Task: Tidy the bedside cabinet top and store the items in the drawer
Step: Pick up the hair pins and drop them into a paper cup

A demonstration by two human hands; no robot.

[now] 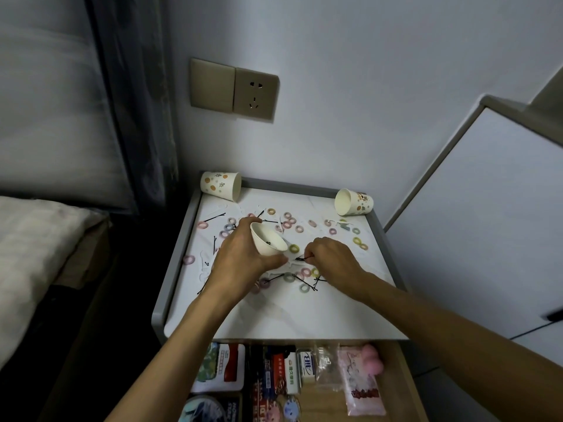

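Drawer (396,370): stood open beneath me.
Left fingers (252,221): wrapped round a tilted paper cup (268,242).
Right fingers (313,245): pinched, seemingly, a black hairpin (301,258).

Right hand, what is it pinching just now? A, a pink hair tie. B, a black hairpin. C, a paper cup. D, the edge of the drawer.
B: the right hand pinches a black hairpin at the cabinet top, while the paper cup is held by the left hand.
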